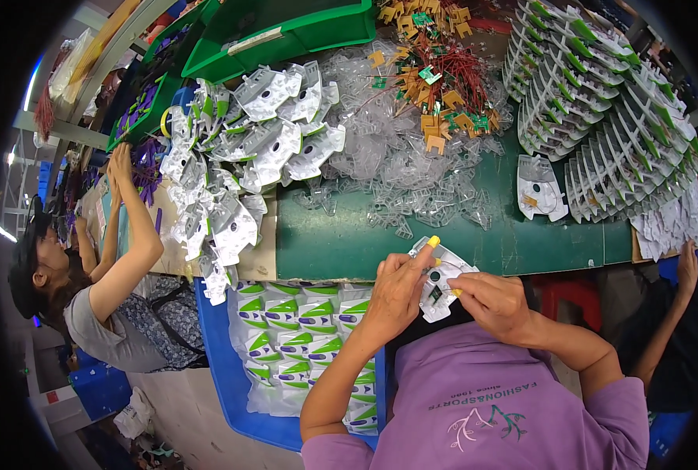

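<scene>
Close to my body, past the green table's near edge, I hold a white plastic shell (441,276) with a round dark hole and a small green part in it. My left hand (396,296) is closed round its left side, the index finger stretched along its top. A yellow cover sits on that fingertip. My right hand (496,304) is closed at the shell's right side, with a yellow-covered digit against its face. Whether a small part is also between the right fingers cannot be seen.
Clear plastic parts (412,180) and orange pieces with red wires (447,78) lie heaped on the table (333,243). White-and-green shells are piled left (278,141) and stacked right (600,102). A blue bin (231,368) holds packed shells. People work on both sides.
</scene>
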Tool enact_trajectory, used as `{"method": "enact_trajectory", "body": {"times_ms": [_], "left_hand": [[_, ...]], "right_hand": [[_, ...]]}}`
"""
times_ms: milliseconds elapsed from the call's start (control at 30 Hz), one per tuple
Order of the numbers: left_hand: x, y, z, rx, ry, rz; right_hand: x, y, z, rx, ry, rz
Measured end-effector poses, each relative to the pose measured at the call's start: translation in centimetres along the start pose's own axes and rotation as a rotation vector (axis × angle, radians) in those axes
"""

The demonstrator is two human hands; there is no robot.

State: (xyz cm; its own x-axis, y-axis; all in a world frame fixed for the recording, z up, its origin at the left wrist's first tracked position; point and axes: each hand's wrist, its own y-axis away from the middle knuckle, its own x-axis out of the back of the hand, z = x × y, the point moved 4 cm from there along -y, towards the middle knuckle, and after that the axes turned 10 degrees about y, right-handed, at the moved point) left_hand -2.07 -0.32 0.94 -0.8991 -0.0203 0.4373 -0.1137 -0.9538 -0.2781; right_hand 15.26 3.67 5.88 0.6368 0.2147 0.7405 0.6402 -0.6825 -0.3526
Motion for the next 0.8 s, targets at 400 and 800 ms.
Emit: {"method": "enact_trajectory", "body": {"times_ms": [400, 800], "left_hand": [[0.2, -0.3, -1.0, 0.038, 0.065, -0.025], [18.7, -5.2, -1.7, -0.238, -0.457, 0.765]], "right_hand": [[0.5, 1.3, 3.5, -0.241, -0.016, -0.019], [2.9, 8.5, 10.2, -0.605, -0.317, 0.295]]}}
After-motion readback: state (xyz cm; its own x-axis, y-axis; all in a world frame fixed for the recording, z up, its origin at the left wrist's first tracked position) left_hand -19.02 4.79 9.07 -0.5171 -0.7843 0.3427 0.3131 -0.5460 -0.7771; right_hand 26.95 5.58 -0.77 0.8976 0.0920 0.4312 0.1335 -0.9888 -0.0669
